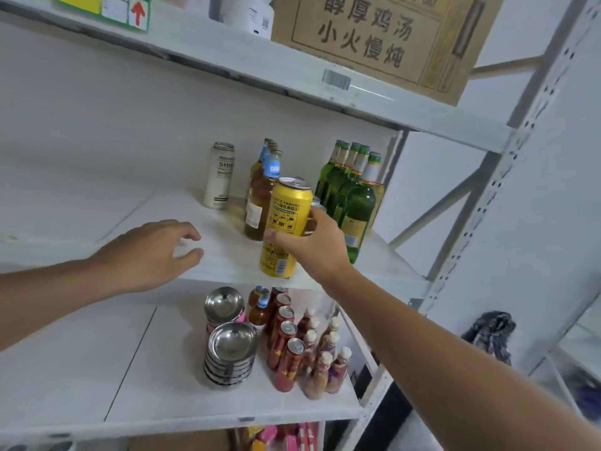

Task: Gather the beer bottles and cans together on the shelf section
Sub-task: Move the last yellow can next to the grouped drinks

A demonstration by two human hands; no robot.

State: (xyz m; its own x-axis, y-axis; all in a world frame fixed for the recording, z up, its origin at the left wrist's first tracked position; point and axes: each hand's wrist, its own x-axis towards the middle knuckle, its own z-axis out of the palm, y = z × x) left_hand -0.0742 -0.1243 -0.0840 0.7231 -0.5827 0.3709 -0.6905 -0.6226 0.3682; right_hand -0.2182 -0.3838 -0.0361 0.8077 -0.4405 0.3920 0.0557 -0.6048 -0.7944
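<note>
My right hand (313, 247) grips a yellow beer can (289, 208) just above another yellow can (276, 260) that stands at the front edge of the middle shelf (208, 252). Behind them stand amber bottles with blue neck labels (260, 196), a row of green bottles (353, 190) on the right, and a white can (219, 175) at the back left. A silver can top (317, 205) peeks out behind my right hand. My left hand (156, 252) hovers with loosely spread fingers over the bare left part of the shelf, holding nothing.
The lower shelf (97, 369) carries stacked steel bowls (229, 349), red cans (284, 336), small sauce bottles (325, 359) and amber bottles (260, 309). A cardboard box (383, 40) sits on the top shelf. A perforated metal upright (481, 203) bounds the right side.
</note>
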